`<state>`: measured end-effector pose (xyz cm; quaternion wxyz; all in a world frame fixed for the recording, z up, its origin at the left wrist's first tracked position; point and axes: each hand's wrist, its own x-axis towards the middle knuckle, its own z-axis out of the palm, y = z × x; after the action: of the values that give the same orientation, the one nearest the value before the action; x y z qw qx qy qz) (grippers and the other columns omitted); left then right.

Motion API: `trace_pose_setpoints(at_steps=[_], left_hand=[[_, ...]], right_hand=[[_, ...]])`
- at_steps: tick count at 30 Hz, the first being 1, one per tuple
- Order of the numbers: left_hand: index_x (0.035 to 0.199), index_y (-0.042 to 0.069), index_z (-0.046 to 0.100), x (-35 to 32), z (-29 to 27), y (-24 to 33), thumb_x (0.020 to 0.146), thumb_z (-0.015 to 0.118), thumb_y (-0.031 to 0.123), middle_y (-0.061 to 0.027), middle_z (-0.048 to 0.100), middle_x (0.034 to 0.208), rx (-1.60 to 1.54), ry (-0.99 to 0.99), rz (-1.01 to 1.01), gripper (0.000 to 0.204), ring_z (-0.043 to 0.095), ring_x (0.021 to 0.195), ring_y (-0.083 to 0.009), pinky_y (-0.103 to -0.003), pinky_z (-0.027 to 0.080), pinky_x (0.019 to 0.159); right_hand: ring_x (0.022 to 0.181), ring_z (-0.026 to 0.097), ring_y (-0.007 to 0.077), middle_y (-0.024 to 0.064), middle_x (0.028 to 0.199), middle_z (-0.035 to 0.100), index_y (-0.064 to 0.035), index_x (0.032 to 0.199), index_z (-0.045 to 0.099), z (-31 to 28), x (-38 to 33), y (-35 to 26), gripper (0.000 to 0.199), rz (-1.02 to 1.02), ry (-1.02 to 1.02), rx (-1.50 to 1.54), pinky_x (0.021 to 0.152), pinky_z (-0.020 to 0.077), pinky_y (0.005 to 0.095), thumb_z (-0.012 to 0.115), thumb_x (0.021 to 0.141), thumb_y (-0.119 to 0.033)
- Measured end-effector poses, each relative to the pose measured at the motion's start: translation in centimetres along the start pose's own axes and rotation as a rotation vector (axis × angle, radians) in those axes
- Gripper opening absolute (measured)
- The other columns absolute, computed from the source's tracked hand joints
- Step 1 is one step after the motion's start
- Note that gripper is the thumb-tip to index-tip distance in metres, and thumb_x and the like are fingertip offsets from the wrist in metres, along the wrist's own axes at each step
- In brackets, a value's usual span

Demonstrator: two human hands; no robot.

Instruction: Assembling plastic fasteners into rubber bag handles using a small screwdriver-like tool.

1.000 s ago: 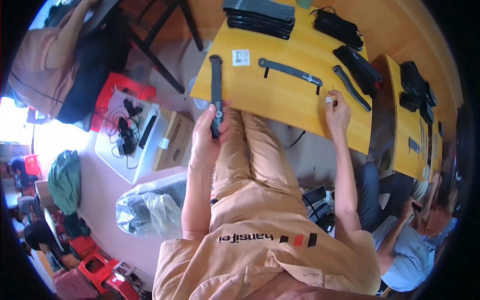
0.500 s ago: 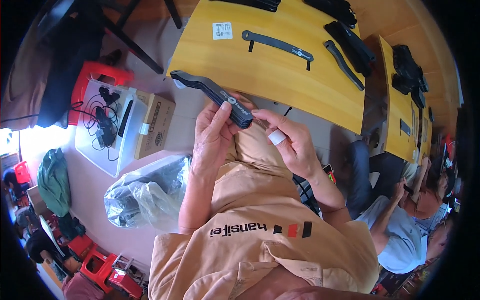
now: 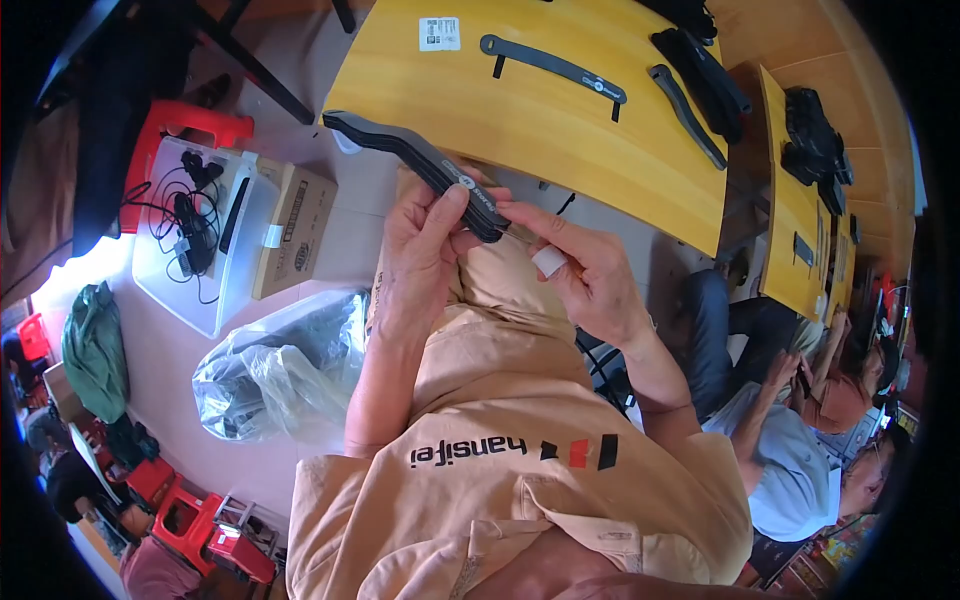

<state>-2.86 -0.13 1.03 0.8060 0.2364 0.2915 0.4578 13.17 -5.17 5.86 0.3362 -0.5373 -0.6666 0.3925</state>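
Note:
A thick stack of dark grey straps (image 3: pixel 415 158) with pale print is in my left hand (image 3: pixel 425 225), whose thumb presses on the top strap while the fingers wrap beneath. One end of the stack points up and left, over the table's near edge. My right hand (image 3: pixel 595 275) is at the stack's near end, its index fingertip against the strap ends. A white band (image 3: pixel 548 262) goes round one of its digits. On the yellow table (image 3: pixel 420 90) lies a single grey strap (image 3: pixel 550 68) with two short black tabs.
Further right on the table are a curved grey strap (image 3: pixel 690 115) and a black bundle (image 3: pixel 700 85). A white label (image 3: pixel 439 34) is at the left. Beside me stand a clear bin (image 3: pixel 190 280) with cables, a carton (image 3: pixel 295 230) and a plastic bag (image 3: pixel 285 370). Other people sit at right.
The stack has tilted slightly, and its near end is a little higher in view. My right index finger has shifted slightly up and left along the strap ends.

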Motion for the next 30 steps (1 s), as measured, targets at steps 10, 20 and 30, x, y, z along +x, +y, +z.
trace_pose_setpoints(at_steps=[10,20,30], left_hand=[[0.105,0.000,0.048,-0.4,0.7,0.1,0.087,0.052,0.013,-0.0144,0.061,0.094,0.145,0.067,0.153,0.023,0.060,0.086,-0.0144,-0.023,0.049,0.071],[0.106,-0.001,0.048,-0.1,0.6,-0.2,0.086,0.052,0.012,-0.0137,0.061,0.093,0.223,0.090,0.177,0.024,0.060,0.087,-0.0146,-0.024,0.049,0.074],[0.107,-0.002,0.047,-0.4,1.1,-0.5,0.084,0.052,0.004,-0.0139,0.061,0.096,0.313,0.117,0.264,0.024,0.058,0.088,-0.0130,-0.024,0.046,0.078]], right_hand=[[0.077,0.062,0.0249,0.0139,0.109,0.058,-0.0056,0.117,0.052,-0.2,-0.3,0.5,0.056,0.099,-0.019,0.041,0.069,0.0486,0.0285,0.038,0.065,0.012],[0.064,0.052,0.0106,0.0075,0.104,0.061,-0.0069,0.119,0.052,0.2,-0.3,1.3,0.048,0.043,0.025,0.043,0.059,0.0439,0.0225,0.042,0.075,0.010],[0.077,0.057,0.0181,0.0104,0.108,0.058,-0.0082,0.119,0.051,0.2,-0.2,1.2,0.054,0.108,0.006,0.047,0.065,0.0452,0.0243,0.038,0.070,0.012]])
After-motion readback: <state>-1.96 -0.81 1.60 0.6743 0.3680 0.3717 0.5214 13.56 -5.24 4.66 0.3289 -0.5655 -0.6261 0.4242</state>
